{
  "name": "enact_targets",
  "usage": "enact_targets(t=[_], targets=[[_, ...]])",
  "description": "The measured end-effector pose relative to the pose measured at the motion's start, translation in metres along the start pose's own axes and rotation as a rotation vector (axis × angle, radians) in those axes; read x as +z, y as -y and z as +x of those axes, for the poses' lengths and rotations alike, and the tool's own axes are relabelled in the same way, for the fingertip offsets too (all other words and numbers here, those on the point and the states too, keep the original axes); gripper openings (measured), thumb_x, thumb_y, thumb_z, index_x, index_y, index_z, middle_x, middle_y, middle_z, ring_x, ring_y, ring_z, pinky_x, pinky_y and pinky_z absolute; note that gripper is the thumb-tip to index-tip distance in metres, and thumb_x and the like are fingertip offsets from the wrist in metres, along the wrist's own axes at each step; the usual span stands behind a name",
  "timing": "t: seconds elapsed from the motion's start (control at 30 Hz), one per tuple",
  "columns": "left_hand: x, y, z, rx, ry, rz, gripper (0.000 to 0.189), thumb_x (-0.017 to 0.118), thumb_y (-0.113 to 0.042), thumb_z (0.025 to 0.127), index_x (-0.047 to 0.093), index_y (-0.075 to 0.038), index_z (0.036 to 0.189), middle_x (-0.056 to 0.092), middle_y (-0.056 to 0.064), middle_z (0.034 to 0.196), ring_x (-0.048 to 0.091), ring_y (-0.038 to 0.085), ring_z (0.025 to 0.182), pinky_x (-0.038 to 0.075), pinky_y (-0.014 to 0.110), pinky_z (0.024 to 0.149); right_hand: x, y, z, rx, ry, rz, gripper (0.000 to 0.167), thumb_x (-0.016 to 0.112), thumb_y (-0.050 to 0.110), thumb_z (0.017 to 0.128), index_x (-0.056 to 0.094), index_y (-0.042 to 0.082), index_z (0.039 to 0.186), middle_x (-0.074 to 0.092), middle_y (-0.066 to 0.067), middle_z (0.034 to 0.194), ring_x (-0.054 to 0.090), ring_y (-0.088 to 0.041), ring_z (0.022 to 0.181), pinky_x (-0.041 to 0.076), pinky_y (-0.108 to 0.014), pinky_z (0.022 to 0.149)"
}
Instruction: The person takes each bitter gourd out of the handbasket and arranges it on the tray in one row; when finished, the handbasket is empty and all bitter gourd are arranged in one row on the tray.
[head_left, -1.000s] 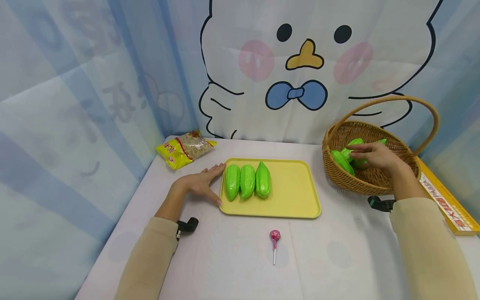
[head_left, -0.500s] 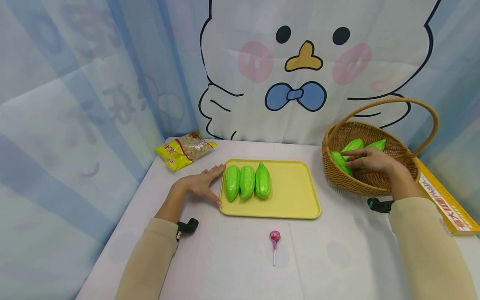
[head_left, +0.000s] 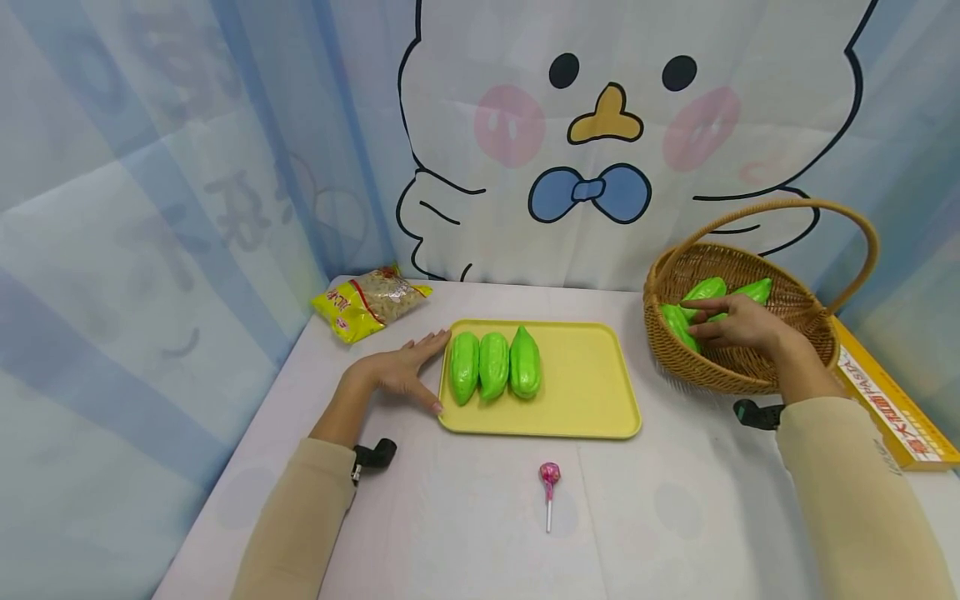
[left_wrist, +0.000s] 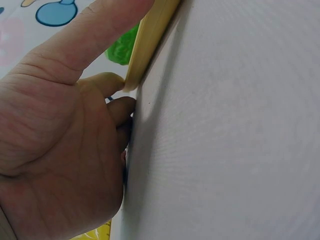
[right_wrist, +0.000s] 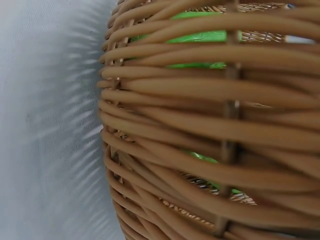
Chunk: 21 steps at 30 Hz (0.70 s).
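Observation:
In the head view my right hand (head_left: 735,322) reaches into the brown wicker basket (head_left: 712,379). Its thumb and fingers grip the bright green bitter melon (head_left: 677,323) at the basket's left side. Beyond it lie a second bitter melon (head_left: 708,287) and a third, paler-tipped one (head_left: 757,290). My left hand (head_left: 401,367) spreads along the left end of the yellow tray (head_left: 585,379), fingertips and thumb right at its rim. Three glossy bitter melons (head_left: 493,367) stand side by side on that tray. The right wrist view shows basket weave (right_wrist: 200,115), which hides the hand.
A yellow snack bag (head_left: 371,302) lies at the back left. In front of the tray is a pink lollipop (head_left: 550,492). A long yellow box (head_left: 896,400) lies beside the basket at right, and the basket's tall handle (head_left: 806,202) arches above it.
Inside the basket my right hand has shifted slightly left and lower, from above the middle melons onto the left one. My left hand stays at the tray's edge.

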<state>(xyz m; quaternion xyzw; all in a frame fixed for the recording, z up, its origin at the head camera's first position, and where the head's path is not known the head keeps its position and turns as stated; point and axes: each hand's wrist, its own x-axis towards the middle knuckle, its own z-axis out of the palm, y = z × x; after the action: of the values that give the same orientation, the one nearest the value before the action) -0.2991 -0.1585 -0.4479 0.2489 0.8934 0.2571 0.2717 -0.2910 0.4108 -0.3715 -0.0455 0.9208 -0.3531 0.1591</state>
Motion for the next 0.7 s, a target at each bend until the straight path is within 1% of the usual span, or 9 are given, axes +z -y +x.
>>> enact_targets(t=[0.17,0.3,0.5,0.7], targets=[[-0.0001,0.0004,0.0001,0.002,0.001,-0.003,0.145,0.093,-0.06,0.066,-0.004,-0.027,0.169,-0.007,-0.002,0.177,-0.009,0.026,0.163,-0.003,0.054,0.132,-0.0003,-0.001,0.0024,-0.003,0.025,0.051,0.069,0.068,0.015,0.102,0.035,0.004,0.161,0.043,-0.028,0.14,0.067,-0.024,0.112,0.062,-0.041,0.095],[-0.0004,0.0003,-0.0001,0.001,0.001,-0.002,0.145,0.093,-0.06,0.066,-0.004,-0.027,0.169,-0.007,-0.002,0.177,-0.009,0.026,0.163,-0.003,0.054,0.132,-0.0004,-0.0034,0.005,-0.015,0.051,0.073,0.07,0.066,0.01,0.101,0.033,0.005,0.162,0.039,-0.029,0.139,0.066,-0.023,0.111,0.062,-0.041,0.094],[-0.0001,0.0002,-0.0007,-0.001,-0.001,-0.002,0.145,0.093,-0.059,0.067,-0.004,-0.027,0.169,-0.007,0.001,0.177,-0.008,0.032,0.163,-0.002,0.057,0.132,-0.0002,-0.0058,0.0077,-0.01,0.07,0.087,0.068,0.065,0.009,0.102,0.033,0.005,0.162,0.036,-0.032,0.141,0.067,-0.022,0.109,0.062,-0.046,0.096],[0.0007,-0.0002,0.0001,-0.002,0.001,0.008,0.145,0.093,-0.06,0.066,-0.004,-0.027,0.169,-0.007,-0.001,0.177,-0.008,0.028,0.163,-0.002,0.054,0.132,0.0,-0.0053,0.0065,-0.001,0.078,0.098,0.068,0.065,0.011,0.102,0.034,0.007,0.162,0.035,-0.033,0.144,0.066,-0.019,0.105,0.063,-0.043,0.093]])
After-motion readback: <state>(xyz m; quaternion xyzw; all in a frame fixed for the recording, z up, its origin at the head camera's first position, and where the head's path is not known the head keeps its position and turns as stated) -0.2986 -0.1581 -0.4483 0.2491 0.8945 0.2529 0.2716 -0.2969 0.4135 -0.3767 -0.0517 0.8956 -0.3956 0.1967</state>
